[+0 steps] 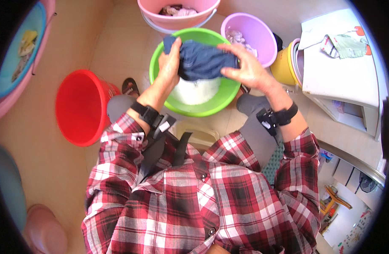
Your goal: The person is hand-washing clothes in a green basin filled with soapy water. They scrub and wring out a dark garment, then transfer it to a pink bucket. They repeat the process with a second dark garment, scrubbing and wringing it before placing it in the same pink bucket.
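Note:
Between my two hands a dark blue cloth garment [202, 60] is bunched up and held above a bright green plastic basin [189, 112]. My left hand [169, 63] grips its left end, thumb on top, with a corner of cloth sticking out past the thumb. At the right end, my right hand [242, 65] has thumb and fingers on the cloth's edge. White suds or whitish water [197, 92] show in the basin below the garment. The cloth hides the middle of the basin and some of my fingers.
A red bucket [81, 108] stands at the left. Beyond the basin are a pink bucket [178, 20] and a purple basin [267, 41], both with laundry. Rightward, a yellow bucket [281, 68] adjoins a white cabinet [340, 76] bearing a light green cloth [350, 47]. A blue basin [10, 63] holds clothes.

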`<act>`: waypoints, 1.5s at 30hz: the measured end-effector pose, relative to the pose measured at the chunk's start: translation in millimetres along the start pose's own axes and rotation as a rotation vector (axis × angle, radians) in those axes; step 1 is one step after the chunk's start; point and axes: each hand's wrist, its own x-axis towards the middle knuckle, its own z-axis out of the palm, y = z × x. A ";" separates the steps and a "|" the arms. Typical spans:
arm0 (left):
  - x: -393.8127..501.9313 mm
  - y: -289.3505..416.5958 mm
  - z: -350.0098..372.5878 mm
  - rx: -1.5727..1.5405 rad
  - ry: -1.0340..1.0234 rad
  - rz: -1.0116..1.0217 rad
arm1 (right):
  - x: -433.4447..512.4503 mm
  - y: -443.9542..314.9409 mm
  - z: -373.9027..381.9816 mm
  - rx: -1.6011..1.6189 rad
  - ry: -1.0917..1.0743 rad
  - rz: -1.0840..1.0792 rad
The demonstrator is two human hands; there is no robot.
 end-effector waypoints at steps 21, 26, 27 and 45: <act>0.4 -23.6 -40.8 0.028 0.098 -0.259 | 90.2 -24.0 -93.7 0.532 0.293 0.379; -5.8 -12.0 -35.0 0.017 0.104 -0.254 | 143.7 -22.7 -102.1 0.617 0.498 0.446; -5.9 -10.8 -34.8 0.005 0.091 -0.226 | 155.1 -18.8 -97.1 0.599 0.536 0.461; -47.5 28.6 -14.7 -0.131 0.152 -0.149 | 35.8 125.0 160.4 -0.525 -0.896 0.545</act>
